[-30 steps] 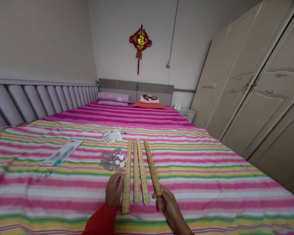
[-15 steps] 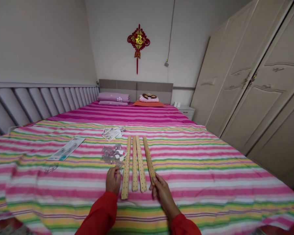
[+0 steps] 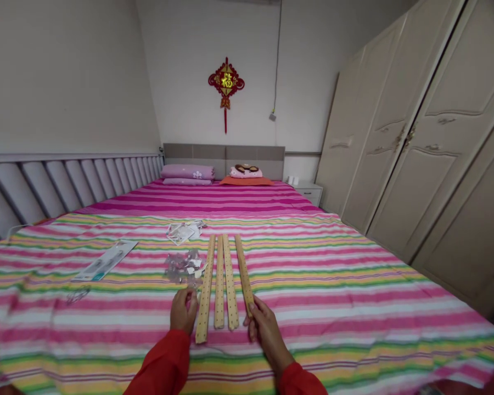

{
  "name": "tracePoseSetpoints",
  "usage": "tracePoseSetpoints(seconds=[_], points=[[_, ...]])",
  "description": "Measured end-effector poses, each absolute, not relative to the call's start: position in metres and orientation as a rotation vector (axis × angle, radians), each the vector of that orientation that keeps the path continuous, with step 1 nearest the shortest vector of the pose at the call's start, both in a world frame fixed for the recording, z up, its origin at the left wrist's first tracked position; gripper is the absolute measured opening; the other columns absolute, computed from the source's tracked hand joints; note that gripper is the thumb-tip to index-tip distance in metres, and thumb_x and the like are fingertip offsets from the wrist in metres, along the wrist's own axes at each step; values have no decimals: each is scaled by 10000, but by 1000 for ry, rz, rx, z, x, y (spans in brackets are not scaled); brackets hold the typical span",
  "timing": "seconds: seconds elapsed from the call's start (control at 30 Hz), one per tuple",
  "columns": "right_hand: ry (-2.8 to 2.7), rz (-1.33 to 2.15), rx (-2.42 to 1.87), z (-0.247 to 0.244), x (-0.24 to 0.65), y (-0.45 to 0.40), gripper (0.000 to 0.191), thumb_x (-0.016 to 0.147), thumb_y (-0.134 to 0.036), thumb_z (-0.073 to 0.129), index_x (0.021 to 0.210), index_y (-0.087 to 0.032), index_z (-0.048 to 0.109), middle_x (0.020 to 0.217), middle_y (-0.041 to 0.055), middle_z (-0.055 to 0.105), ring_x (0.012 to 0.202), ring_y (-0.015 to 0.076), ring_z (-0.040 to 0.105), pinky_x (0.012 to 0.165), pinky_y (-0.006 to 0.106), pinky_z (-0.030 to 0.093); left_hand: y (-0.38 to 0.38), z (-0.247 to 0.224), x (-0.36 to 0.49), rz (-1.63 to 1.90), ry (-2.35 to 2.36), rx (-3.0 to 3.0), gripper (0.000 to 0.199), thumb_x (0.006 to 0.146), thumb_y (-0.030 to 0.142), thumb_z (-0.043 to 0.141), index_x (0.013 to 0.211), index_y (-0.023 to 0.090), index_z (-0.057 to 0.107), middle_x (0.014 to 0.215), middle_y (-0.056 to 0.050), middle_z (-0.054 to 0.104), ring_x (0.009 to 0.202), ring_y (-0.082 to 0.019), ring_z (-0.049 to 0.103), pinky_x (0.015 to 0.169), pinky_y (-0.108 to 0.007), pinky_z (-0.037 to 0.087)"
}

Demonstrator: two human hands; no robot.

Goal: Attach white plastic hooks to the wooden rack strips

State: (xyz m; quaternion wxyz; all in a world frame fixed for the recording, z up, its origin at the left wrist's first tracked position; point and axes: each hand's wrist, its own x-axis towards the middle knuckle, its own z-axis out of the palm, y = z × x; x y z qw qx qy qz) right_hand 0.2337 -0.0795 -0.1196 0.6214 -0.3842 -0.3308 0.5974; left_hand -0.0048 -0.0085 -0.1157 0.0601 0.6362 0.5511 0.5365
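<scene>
Several long wooden strips with rows of small holes lie lengthwise on the striped sheet. My right hand grips the near end of the rightmost strip, thumb on top and fingers beneath. Two middle strips lie close together, nearly touching at the far end. Beside the leftmost strip, my left hand is closed, its fingers curled; whatever they may hold is hidden. Just beyond that hand are crumpled clear plastic bags with small white pieces.
More small packets lie farther back. At the left are a flat clear package and a thin tangled item. Folded bedding and a pink cushion rest by the headboard. A wardrobe stands at right.
The camera view has tilted and shifted slightly. Both hands keep nearly the same place among the strips, and the right hand still grips the rightmost one.
</scene>
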Motion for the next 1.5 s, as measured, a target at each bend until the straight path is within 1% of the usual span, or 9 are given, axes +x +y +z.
tracePoseSetpoints(seconds=[0.2, 0.33, 0.47, 0.57, 0.67, 1.0, 1.17, 1.33, 1.5], points=[[-746, 1395, -870, -120, 234, -80, 749, 703, -530, 722, 1273, -104, 486, 530, -31, 615, 271, 77, 453, 270, 175, 345, -18, -91, 14, 1671, 1599, 1861, 196, 785, 351, 481, 781, 193, 597, 786, -49, 600, 744, -197, 585, 695, -328, 497], [-767, 1405, -853, -121, 234, -78, 752, 708, -542, 712, 1268, -98, 478, 527, -26, 618, 280, 77, 453, 272, 171, 351, -23, -74, 62, 1258, 1476, 1971, 231, 775, 269, 478, 926, 177, 627, 836, -56, 642, 776, -195, 615, 742, -337, 509], [-763, 1394, -851, -123, 233, -77, 716, 697, -560, 710, 1221, -112, 517, 522, -42, 598, 271, 71, 438, 265, 170, 342, -24, -77, 108, 967, 1641, 2117, 357, 727, 191, 517, 1064, 144, 624, 1048, -130, 656, 1054, -255, 592, 942, -382, 444], [-774, 1393, -855, -124, 232, -76, 702, 688, -575, 707, 1190, -113, 543, 505, -51, 581, 264, 69, 432, 262, 169, 337, -24, -93, 125, 883, 1767, 2164, 455, 705, 125, 521, 1154, 119, 593, 1268, -183, 575, 1250, -292, 478, 1063, -414, 342], [-780, 1395, -863, -124, 233, -76, 726, 686, -589, 700, 1202, -106, 534, 488, -54, 571, 260, 69, 429, 258, 163, 327, -24, -109, 129, 873, 1815, 2174, 528, 704, 49, 481, 1221, 119, 559, 1392, -174, 487, 1350, -289, 370, 1116, -437, 279], [-781, 1440, -823, -129, 235, -75, 777, 711, -554, 700, 1292, -98, 457, 520, -36, 607, 267, 73, 442, 263, 166, 336, -20, -128, 116, 979, 1627, 2229, 659, 591, -35, 434, 1192, 172, 608, 1327, -109, 566, 1320, -249, 426, 1120, -471, 329], [-763, 1439, -824, -126, 234, -77, 821, 686, -571, 711, 1302, -95, 452, 508, -34, 609, 265, 70, 434, 264, 161, 328, -25, -129, 118, 1034, 1614, 2182, 529, 678, 30, 433, 1159, 136, 626, 1303, -133, 576, 1306, -255, 443, 1118, -451, 340], [-766, 1448, -859, -122, 234, -79, 869, 701, -585, 691, 1352, -86, 404, 481, -29, 607, 260, 83, 439, 261, 163, 325, -20, -119, 107, 1210, 1659, 2092, 464, 807, 163, 421, 1245, 86, 556, 1366, -186, 506, 1333, -290, 399, 1127, -474, 310], [-782, 1456, -910, -118, 235, -82, 924, 715, -577, 683, 1413, -87, 328, 455, -43, 589, 249, 91, 436, 244, 160, 301, -3, -121, 93, 1216, 1734, 1899, 542, 743, 84, 438, 1280, 88, 515, 1380, -180, 495, 1353, -288, 371, 1118, -465, 326]])
